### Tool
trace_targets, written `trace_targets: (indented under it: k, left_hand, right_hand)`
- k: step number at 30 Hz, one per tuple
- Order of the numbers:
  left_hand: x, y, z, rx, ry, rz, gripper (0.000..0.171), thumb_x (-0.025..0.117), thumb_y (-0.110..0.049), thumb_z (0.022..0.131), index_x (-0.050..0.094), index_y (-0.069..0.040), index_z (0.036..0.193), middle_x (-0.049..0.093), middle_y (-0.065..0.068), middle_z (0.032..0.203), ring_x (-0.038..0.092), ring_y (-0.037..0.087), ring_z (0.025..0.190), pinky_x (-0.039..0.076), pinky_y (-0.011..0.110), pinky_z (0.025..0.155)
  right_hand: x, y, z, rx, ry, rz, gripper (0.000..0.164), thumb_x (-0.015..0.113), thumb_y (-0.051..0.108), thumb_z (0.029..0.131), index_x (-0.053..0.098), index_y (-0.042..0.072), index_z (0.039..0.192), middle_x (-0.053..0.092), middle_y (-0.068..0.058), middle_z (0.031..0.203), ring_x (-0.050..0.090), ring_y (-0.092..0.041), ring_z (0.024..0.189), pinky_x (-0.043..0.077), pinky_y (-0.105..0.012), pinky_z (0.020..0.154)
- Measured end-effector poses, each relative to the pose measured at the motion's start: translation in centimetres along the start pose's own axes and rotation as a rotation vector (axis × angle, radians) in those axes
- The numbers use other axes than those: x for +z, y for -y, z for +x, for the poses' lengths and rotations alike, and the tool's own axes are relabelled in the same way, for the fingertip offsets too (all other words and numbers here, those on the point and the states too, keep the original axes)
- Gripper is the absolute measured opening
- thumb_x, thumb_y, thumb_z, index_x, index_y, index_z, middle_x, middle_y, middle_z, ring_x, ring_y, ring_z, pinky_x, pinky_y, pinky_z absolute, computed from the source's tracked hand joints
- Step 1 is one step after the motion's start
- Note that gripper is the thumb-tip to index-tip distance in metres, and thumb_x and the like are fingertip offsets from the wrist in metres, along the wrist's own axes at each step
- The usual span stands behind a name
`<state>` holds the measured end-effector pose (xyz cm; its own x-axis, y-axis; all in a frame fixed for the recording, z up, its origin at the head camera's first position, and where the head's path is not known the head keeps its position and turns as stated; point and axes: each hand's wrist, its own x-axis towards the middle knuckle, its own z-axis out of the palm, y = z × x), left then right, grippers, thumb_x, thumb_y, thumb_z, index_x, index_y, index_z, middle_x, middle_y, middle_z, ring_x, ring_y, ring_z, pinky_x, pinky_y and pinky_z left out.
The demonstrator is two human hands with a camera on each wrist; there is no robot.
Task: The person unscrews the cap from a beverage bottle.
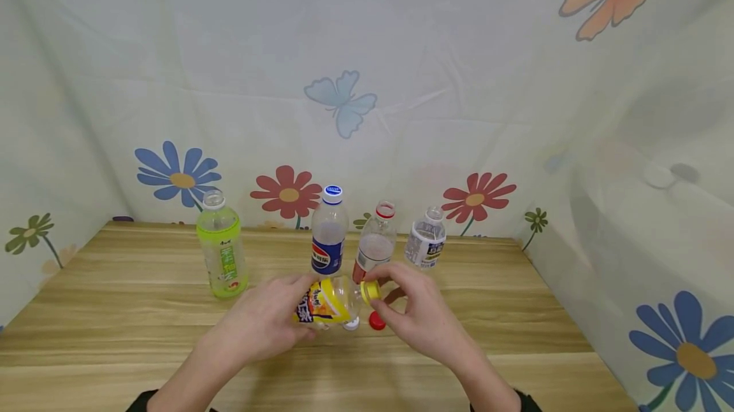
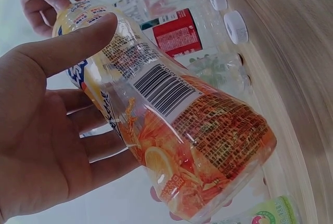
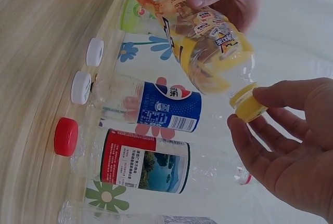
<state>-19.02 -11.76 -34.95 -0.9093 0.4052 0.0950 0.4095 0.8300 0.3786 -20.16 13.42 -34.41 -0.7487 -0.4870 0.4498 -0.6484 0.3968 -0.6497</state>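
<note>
A clear plastic bottle with a yellow and orange label (image 1: 325,301) is held on its side above the table. My left hand (image 1: 269,316) grips its body, thumb over the label (image 2: 156,94) and fingers underneath. At the bottle's neck, my right hand (image 1: 415,310) pinches the yellow cap (image 3: 250,103) between thumb and fingers. The cap sits at the mouth; whether it is loose cannot be told. Below the bottle lie a red cap (image 1: 377,320) and a white cap (image 1: 352,324); the right wrist view shows a second white cap (image 3: 94,52).
Behind my hands stand a blue-labelled bottle (image 1: 329,240) with a cap on, an uncapped red-labelled bottle (image 1: 375,243) and a small uncapped clear bottle (image 1: 426,239). An uncapped green-labelled bottle (image 1: 222,249) stands left. A flower-patterned cloth (image 1: 401,68) closes off the wooden table's (image 1: 143,310) back and sides.
</note>
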Motion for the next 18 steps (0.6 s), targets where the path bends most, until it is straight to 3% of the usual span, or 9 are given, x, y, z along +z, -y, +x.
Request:
trace_targets:
  k: [4,12,18]
  left_hand:
    - [0.04,0.04,0.01,-0.002,0.000,-0.001,0.070,0.089,-0.032,0.072,0.054,-0.020,0.132,0.062,-0.008,0.112,0.060,0.014,0.100,0.051,0.038,0.085]
    - [0.08,-0.05,0.08,-0.021,0.019,-0.001,0.073,0.089,-0.032,0.072,0.053,-0.020,0.135,0.062,-0.007,0.114,0.060,0.016,0.103,0.050,0.040,0.086]
    - [0.11,-0.11,0.11,-0.021,0.018,0.000,0.073,0.089,-0.032,0.072,0.053,-0.020,0.134,0.061,-0.007,0.114,0.060,0.016,0.103,0.050,0.040,0.087]
  right_hand:
    - [-0.01,0.01,-0.02,0.012,0.001,0.004,0.037,0.076,-0.004,0.083,0.062,0.014,0.114,0.060,0.010,0.109,0.059,-0.013,0.098,0.055,-0.024,0.070]
    - [-0.11,0.00,-0.06,0.150,0.017,-0.010,0.023,0.066,0.031,0.096,0.061,0.021,0.116,0.060,0.011,0.103,0.061,-0.013,0.090,0.054,-0.025,0.071]
    - [-0.13,-0.11,-0.10,0.168,0.056,-0.041,0.024,0.064,0.033,0.098,0.064,0.018,0.116,0.059,0.013,0.096,0.060,-0.013,0.084,0.054,-0.024,0.068]
